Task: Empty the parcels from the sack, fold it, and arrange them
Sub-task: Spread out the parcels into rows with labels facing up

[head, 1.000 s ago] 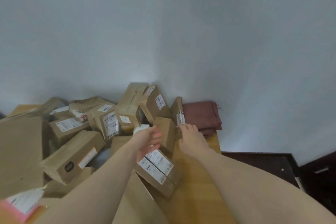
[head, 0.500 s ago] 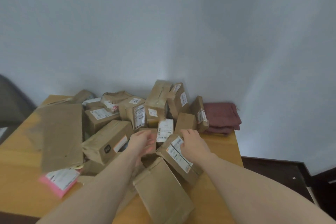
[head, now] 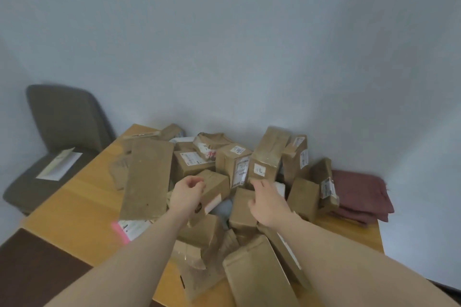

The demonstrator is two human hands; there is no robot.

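**Both hands over the parcel heap**

I am seeing my left hand [head: 185, 194] hovering with fingers loosely curled, gripping nothing, just beside a labelled box [head: 214, 190]. My right hand [head: 268, 203] is reaching with relaxed fingers toward a tall box marked 3 [head: 268, 157]. The parcels [head: 234, 164] are lying piled toward the desk's [head: 74, 204] far edge; the folded maroon sack [head: 359, 194] is sitting at its far right corner.

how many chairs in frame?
1. A grey-brown upholstered chair stands at far left beside the wooden table, with a white paper envelope lying on its seat. Others could sit outside the view.
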